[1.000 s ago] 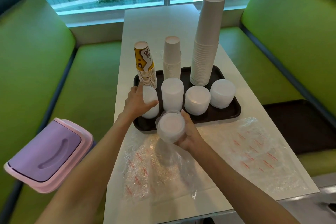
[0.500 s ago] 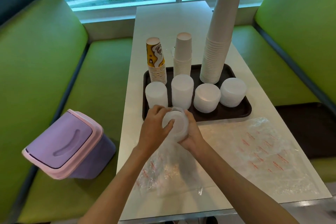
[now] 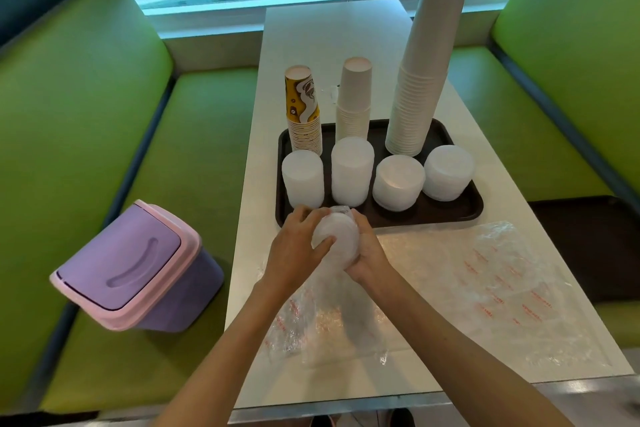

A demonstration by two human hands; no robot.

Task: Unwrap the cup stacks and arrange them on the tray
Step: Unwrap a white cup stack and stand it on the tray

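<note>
Wrapped stack (image 3: 337,236) clasped between left grip (image 3: 294,250) and right grip (image 3: 369,253), both curled round it, over the bench (image 3: 332,45) at the tray's (image 3: 464,208) near rim. Judgement: steady it with one, draw the loose film (image 3: 329,315) off evenly toward the body.

I'm seeing the tall white paper cup stack (image 3: 422,73) looking matt and smooth, the yellow printed paper cup stack (image 3: 303,104) showing slight sheen. The frosted white plastic stacks (image 3: 398,180) are looking satiny on the dark brown matt plastic tray (image 3: 433,210). The film-wrapped plastic stack (image 3: 337,239) and the clear crinkly red-printed plastic wrapper (image 3: 502,288) are glinting. The green vinyl-looking bench (image 3: 194,149) and lilac plastic bin (image 3: 121,267) are shining softly.
</note>
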